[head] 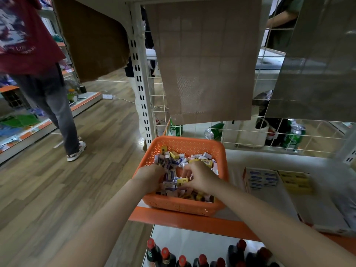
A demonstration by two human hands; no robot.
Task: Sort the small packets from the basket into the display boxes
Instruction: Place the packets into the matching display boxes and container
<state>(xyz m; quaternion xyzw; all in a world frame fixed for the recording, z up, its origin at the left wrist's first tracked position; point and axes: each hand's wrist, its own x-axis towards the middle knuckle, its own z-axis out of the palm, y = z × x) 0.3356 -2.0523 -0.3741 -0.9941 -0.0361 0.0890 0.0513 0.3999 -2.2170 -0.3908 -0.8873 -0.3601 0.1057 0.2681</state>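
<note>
An orange perforated basket (192,145) stands on the white shelf, full of several small packets (174,160), purple-white and yellow ones mixed. Both my hands are inside it. My left hand (149,176) is curled into the packets at the left side; its fingers are buried, so what they hold is hidden. My right hand (200,177) pinches a yellow packet (182,180) near the basket's middle. To the right on the shelf sit two display boxes: one with purple-white packets (262,179) in rows, one with yellow packets (295,181).
The shelf has an orange front edge (188,221); dark bottles with red caps (165,255) stand on the shelf below. A wire grid (250,135) backs the shelf, with green cans behind it. Brown panels hang above. A person in a red shirt (28,35) stands in the aisle at left.
</note>
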